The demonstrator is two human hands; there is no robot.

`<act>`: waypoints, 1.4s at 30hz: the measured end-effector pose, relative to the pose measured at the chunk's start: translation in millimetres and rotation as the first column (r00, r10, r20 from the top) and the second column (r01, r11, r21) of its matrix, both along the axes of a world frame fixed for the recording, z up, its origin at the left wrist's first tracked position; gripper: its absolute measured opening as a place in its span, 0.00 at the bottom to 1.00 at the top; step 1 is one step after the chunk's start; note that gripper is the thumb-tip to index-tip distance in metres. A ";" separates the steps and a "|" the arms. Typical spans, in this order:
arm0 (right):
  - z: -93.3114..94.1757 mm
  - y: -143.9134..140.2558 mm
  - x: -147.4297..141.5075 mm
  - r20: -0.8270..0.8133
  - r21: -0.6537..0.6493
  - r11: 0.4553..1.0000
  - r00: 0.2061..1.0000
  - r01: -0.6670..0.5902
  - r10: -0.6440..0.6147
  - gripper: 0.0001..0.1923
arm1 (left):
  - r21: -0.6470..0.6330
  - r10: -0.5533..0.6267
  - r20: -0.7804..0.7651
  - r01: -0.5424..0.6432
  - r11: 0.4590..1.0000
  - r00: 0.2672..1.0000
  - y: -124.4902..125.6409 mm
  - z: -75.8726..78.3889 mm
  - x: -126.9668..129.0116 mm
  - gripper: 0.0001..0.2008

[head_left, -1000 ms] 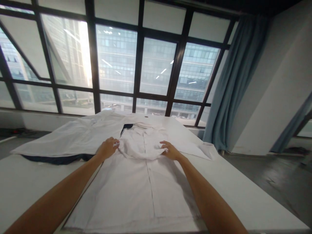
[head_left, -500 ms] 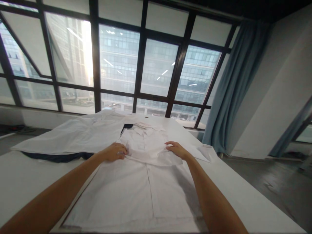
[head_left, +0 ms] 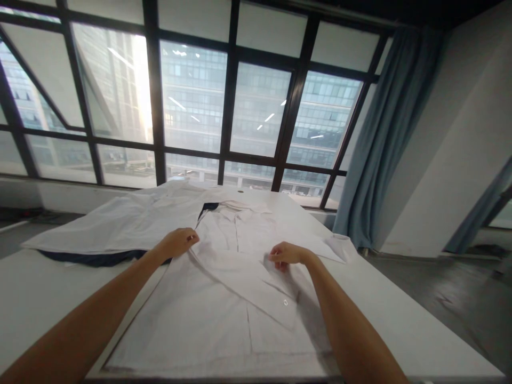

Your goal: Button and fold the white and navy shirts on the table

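Note:
A white shirt [head_left: 176,314] lies front up on the table, collar at the far end and hem toward me. One sleeve [head_left: 244,277] crosses its front on a slant, with the cuff and a small button at the lower right. At the shirt's left edge, my left hand [head_left: 181,242] pinches the cloth where this sleeve begins. My right hand [head_left: 287,255] is closed, fingers curled on the white cloth just above the cuff. Its fingertips are partly hidden.
More white garments [head_left: 116,218] are spread at the left, with dark cloth [head_left: 96,258] under their near edge. Another piece of white cloth [head_left: 343,246] rests at the table's right edge. Windows line the far side, and a blue curtain [head_left: 384,149] hangs at the right.
The bunched sleeve has been spread into a slanting flap, and its cuff now shows lower right. My left hand moved slightly left and up; my right hand curled and moved slightly down.

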State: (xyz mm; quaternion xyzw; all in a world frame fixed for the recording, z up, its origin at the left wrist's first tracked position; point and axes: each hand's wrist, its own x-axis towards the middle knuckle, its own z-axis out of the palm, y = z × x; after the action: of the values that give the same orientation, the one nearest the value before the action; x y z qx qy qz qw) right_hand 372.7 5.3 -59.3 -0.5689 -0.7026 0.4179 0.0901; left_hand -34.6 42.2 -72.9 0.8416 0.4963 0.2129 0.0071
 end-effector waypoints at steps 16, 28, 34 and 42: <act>3.5 24.5 -36.0 0.229 0.060 0.987 0.964 -0.150 0.132 0.22 | -0.140 0.430 0.072 -0.418 0.898 0.900 35.9 -9.5 -20.1 0.12; -11.7 226.3 -207.4 -0.197 0.258 0.943 0.967 0.210 -0.162 0.15 | -0.230 0.248 0.480 -0.152 0.961 0.841 53.7 -31.4 -19.6 0.21; -16.3 270.8 -243.1 -0.271 0.242 0.932 0.941 0.269 -0.201 0.17 | -0.399 0.177 0.503 0.045 0.916 0.846 57.5 -34.8 -36.0 0.34; -21.2 300.3 -259.7 -0.425 0.294 0.900 0.887 0.323 -0.179 0.12 | -0.283 0.360 0.170 -0.305 0.909 0.917 56.6 -23.7 -38.0 0.11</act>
State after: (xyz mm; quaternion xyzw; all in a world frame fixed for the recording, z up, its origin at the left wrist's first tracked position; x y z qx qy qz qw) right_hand 113.1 305.6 -80.5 -0.5362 -0.6536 0.3723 0.3830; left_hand -72.6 98.8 -96.7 0.7078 0.6521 0.2379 0.1311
